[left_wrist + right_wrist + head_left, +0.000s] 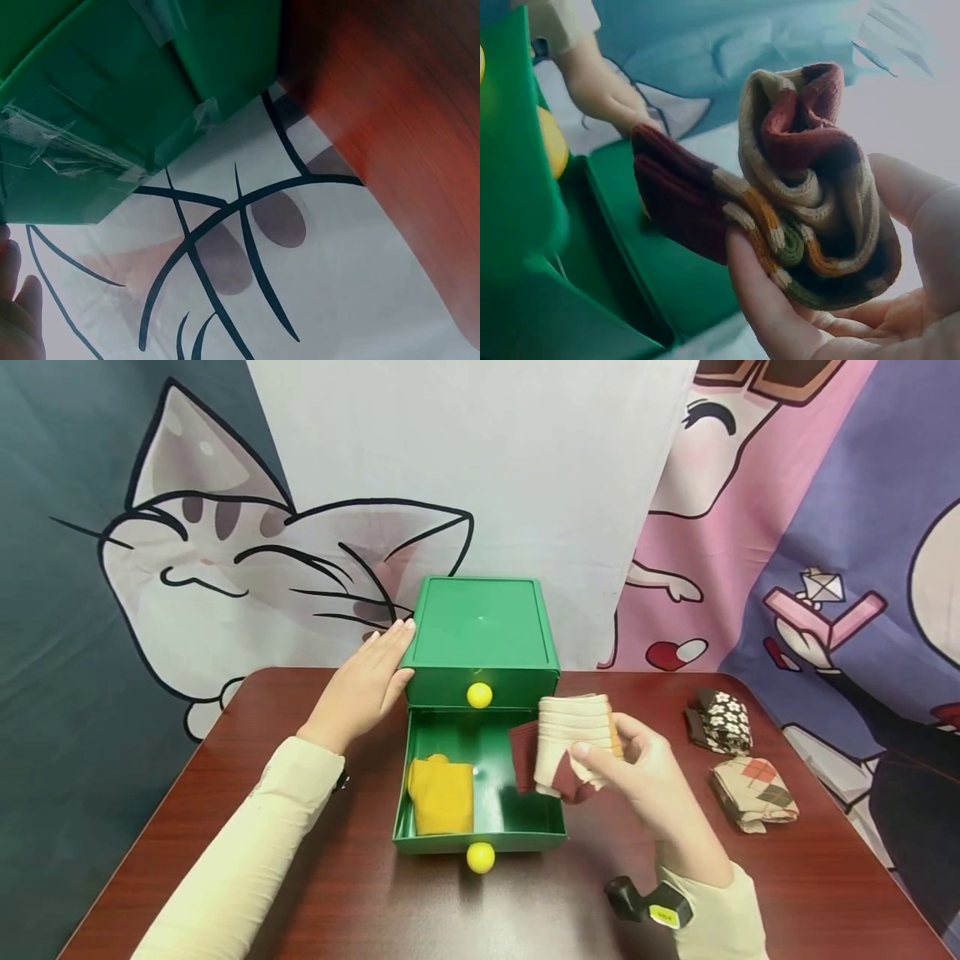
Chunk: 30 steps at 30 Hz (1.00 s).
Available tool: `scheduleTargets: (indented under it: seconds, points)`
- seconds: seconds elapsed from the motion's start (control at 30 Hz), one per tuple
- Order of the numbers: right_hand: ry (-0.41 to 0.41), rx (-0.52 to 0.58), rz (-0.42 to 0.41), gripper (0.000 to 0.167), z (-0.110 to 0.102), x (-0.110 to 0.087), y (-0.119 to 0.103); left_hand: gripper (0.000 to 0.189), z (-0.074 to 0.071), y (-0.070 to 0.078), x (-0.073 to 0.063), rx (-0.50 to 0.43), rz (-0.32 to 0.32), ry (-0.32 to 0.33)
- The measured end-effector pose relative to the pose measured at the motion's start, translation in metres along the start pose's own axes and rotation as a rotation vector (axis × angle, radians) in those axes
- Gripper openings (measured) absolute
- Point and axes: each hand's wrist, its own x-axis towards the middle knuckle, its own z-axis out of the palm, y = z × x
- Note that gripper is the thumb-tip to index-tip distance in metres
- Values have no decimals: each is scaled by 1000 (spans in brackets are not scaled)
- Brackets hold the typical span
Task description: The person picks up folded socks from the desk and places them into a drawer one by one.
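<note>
A green two-drawer box [483,622] stands on the table, its lower drawer [498,842] pulled out. Folded yellow socks [444,797] lie in the left part of that drawer. My left hand [363,681] rests with straight fingers against the box's upper left side; in the left wrist view only some fingertips show at the lower left edge. Between thumb and fingers, my right hand [637,768] pinches a folded pair of cream and maroon socks [573,739] above the drawer's right part. The right wrist view shows the socks [810,187] rolled, with orange and green bands.
To the right on the table lie black socks with white flowers [726,720] and beige argyle socks [754,792]. Yellow round knobs [479,695] stick out from both drawer fronts. A cartoon-printed cloth [480,468] hangs behind the brown table [322,893].
</note>
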Motion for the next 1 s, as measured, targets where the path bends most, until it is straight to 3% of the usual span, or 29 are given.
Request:
scheduleTargets:
  seconds: [0.3,0.63,0.8,1.0]
  points:
    - [17,-248,74,46,33,12,4,59,2,0,0,3,-9,-18]
    - [21,-612,100,64,60,19,5,57,2,0,0,-10,-4,6]
    - [15,-726,86,63,68,17,6,68,3,0,0,-12,-3,18]
    - [25,-845,24,49,78,17,11,61,4,-1,-1,-22,-15,11]
